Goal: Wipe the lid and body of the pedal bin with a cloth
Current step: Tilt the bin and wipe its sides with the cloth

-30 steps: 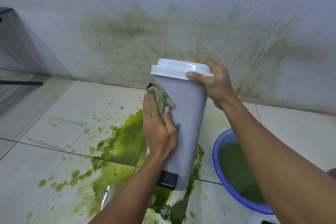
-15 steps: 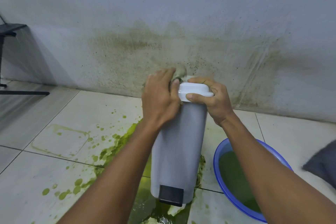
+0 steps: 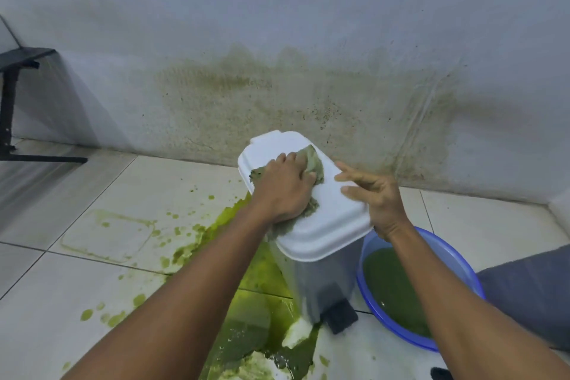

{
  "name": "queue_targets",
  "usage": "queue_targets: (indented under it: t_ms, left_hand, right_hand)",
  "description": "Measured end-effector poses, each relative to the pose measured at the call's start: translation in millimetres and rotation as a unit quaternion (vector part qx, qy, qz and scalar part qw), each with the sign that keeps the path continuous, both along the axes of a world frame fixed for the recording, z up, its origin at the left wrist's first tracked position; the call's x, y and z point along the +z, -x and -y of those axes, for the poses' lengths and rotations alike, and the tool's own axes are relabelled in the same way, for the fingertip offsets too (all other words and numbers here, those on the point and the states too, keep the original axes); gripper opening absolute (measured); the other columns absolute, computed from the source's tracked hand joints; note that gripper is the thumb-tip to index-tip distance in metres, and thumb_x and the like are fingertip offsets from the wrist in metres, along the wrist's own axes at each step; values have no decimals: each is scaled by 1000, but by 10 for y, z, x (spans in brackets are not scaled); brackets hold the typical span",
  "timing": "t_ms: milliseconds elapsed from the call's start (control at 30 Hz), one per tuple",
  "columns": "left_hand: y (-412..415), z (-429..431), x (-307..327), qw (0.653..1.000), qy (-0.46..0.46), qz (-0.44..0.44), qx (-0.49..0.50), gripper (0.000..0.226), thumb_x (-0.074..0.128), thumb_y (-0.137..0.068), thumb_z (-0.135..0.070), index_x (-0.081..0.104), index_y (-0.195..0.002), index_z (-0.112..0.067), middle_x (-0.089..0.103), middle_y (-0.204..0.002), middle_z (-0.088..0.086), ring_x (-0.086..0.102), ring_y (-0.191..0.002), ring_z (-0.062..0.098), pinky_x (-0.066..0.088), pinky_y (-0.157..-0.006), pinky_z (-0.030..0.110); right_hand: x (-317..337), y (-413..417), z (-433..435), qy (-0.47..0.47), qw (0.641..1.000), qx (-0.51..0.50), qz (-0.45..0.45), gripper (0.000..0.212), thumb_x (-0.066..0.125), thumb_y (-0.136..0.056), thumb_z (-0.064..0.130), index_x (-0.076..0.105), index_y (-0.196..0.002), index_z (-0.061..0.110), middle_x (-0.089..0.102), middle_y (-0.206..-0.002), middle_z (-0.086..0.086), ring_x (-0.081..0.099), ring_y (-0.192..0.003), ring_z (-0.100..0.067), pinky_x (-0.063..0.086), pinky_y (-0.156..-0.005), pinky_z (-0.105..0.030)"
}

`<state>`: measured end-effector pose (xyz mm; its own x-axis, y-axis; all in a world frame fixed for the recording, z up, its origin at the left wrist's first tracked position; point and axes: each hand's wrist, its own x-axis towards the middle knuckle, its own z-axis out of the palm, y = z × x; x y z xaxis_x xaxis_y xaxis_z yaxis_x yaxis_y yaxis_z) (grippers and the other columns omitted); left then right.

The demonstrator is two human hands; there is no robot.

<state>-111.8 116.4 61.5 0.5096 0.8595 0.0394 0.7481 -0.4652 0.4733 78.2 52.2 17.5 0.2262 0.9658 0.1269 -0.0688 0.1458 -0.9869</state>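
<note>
As right hand (image 3: 381,197) seemingly steadies lid (image 3: 336,219), left hand (image 3: 285,191) grips cloth (image 3: 314,160).

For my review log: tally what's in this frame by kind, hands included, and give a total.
pedal bin: 1
cloth: 1
blue basin: 1
black stand: 1
hands: 2 (left hand, right hand)
Total: 6
</note>
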Motion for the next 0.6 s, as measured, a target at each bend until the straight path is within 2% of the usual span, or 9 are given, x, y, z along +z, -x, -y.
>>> queue_targets:
  t_ms: [67, 133, 200, 267, 300, 367, 433, 500, 600]
  left_hand:
    - [-87, 131, -124, 998, -4, -58, -21, 53, 34, -108, -36, 38, -153, -9, 35, -160, 14, 24, -150, 34, 15, -125, 47]
    - [-117, 202, -194, 996, -17, -83, -20, 60, 30, -110, -37, 20, -162, -10, 13, -170, 13, 6, -158, 29, 0, -127, 41]
    - [-105, 161, -204, 996, -25, -78, -18, 60, 29, -110, -38, 17, -163, -12, 10, -171, 12, 3, -158, 27, -2, -127, 39]
    - [-76, 42, -196, 997, -18, -78, -20, 60, 29, -110, -37, 18, -163, -12, 11, -171, 12, 4, -158, 27, 0, -128, 40]
    - [-59, -36, -192, 997, -14, -76, -15, 60, 29, -110, -36, 18, -163, -12, 11, -171, 12, 4, -158, 27, 1, -128, 41]
    - [-10, -176, -191, 998, -9, -65, -2, 60, 30, -110, -36, 18, -163, -11, 11, -171, 13, 4, -158, 28, 1, -127, 41]
    - [43, -261, -188, 999, -2, -48, 8, 59, 32, -110, -35, 18, -163, -11, 11, -171, 13, 3, -158, 28, 1, -127, 40]
    - [88, -303, -191, 999, 6, -34, 11, 59, 33, -110, -34, 19, -163, -12, 11, -171, 12, 3, -158, 27, 1, -126, 39]
    - [159, -315, -212, 1000, 5, -22, 11, 58, 34, -110, -34, 22, -162, -13, 13, -171, 11, 4, -158, 26, 3, -127, 40]
  right_hand:
    - [-81, -5, 107, 17, 1000, -4, -2, 33, 71, -76, -11, 82, -87, 19, 67, -128, -10, 61, -122, -10, 52, -83, -17]
    - [-80, 10, 130, 20, 998, -16, 55, 44, 65, -83, -15, 80, -89, 26, 63, -133, -12, 59, -124, -10, 50, -85, -16]
    - [-11, 73, 79, 37, 983, -47, 171, 43, 68, -86, -5, 76, -91, 37, 62, -136, -6, 55, -129, -11, 48, -98, -25]
    - [101, 255, 101, 89, 937, -103, 321, 31, 72, -86, 16, 73, -107, 39, 55, -144, 3, 42, -141, -13, 35, -116, -38]
    - [147, 411, 148, 117, 902, -111, 401, 37, 72, -85, 31, 67, -122, 36, 48, -150, 5, 31, -146, -15, 25, -120, -43]
    - [182, 835, 265, 132, 834, -90, 528, 79, 60, -79, 62, 44, -147, 26, 30, -161, 3, 9, -153, -18, 4, -123, -53]
    - [143, 1195, 317, 150, 801, -65, 576, 119, 51, -65, 82, 15, -158, 17, 10, -166, -4, -9, -154, -21, -12, -118, -61]
    - [91, 1326, 270, 194, 762, -68, 614, 133, 59, -63, 78, -4, -157, 9, -5, -167, -10, -17, -152, -24, -13, -115, -64]
    - [109, 1277, 224, 202, 720, -72, 660, 125, 68, -68, 52, -10, -156, 7, -8, -166, -11, -14, -153, -27, -8, -117, -62]
